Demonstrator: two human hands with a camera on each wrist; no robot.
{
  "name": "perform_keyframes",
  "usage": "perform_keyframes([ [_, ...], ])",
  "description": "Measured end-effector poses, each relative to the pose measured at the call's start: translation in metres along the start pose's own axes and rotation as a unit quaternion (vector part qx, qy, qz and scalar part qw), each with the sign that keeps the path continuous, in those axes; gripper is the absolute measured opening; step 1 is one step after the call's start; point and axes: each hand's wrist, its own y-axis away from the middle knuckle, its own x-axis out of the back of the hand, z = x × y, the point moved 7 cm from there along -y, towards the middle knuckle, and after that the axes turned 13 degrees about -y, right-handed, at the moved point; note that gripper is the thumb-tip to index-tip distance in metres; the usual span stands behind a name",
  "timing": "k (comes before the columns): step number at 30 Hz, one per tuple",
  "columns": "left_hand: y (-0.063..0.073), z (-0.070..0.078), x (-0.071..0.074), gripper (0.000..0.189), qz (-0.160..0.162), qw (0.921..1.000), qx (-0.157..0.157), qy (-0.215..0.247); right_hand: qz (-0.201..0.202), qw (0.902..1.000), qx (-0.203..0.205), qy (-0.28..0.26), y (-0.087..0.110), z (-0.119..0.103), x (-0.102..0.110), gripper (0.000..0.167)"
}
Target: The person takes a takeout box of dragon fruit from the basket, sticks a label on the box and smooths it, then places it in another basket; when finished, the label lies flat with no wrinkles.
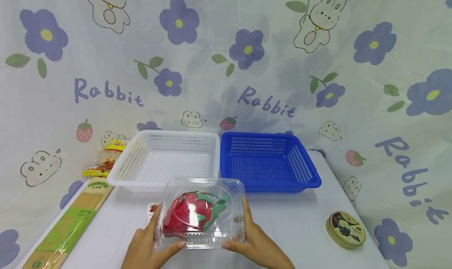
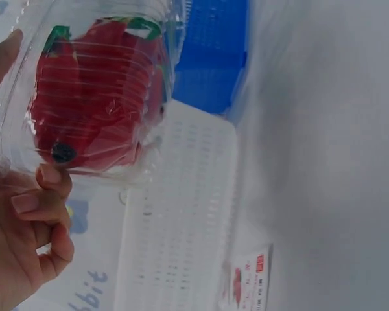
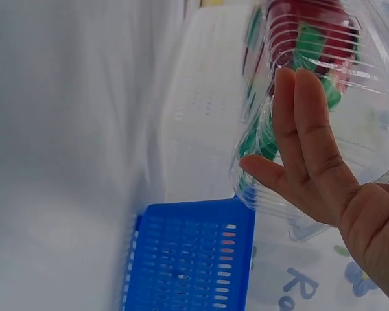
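A clear plastic clamshell box (image 1: pixel 229 190) is held up between both hands over the front of the white table, its lid closed. Inside lies a red dragon fruit (image 1: pixel 192 212) with green scales. My left hand (image 1: pixel 143 245) grips the box's left side, thumb at the front edge. On the opposite side my right hand (image 1: pixel 259 239) holds it with the thumb in front; in the right wrist view its fingers (image 3: pixel 314 123) lie nearly straight along the ribbed plastic. A small printed card (image 2: pixel 249 282) lies on the table, partly hidden behind the left hand in the head view.
Behind the box, a white basket (image 1: pixel 118 179) and a blue basket (image 1: pixel 268 187) stand side by side. Along the left edge lie a yellow snack bag (image 1: pixel 107 159) and a long flat package (image 1: pixel 65 231) with a green band. A round tin (image 1: pixel 346 229) sits at the right.
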Motion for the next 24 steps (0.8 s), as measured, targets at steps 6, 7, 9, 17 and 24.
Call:
perform_keyframes([
  [6, 0.0, -0.001, -0.006, 0.114, -0.018, 0.9998, 0.009, -0.001, 0.009, 0.9999, -0.013, 0.002, 0.0, 0.008, 0.0, 0.122],
  [7, -0.001, -0.002, -0.007, 0.113, -0.017, 0.9998, 0.008, -0.002, 0.01, 0.9999, -0.012, 0.004, 0.0, 0.009, -0.001, 0.122],
  [9, -0.001, -0.002, -0.008, 0.113, -0.021, 0.9997, 0.009, 0.0, 0.014, 0.9997, -0.018, 0.008, -0.001, 0.011, -0.001, 0.123],
  [17, -0.002, -0.007, -0.016, 0.115, -0.056, 0.9979, 0.033, -0.003, 0.013, 0.9997, -0.023, 0.002, -0.001, 0.013, -0.003, 0.123],
  [24, -0.003, -0.009, -0.02, 0.116, -0.062, 0.9972, 0.041, -0.005, 0.004, 0.9998, -0.021, -0.003, -0.002, 0.016, -0.002, 0.123],
])
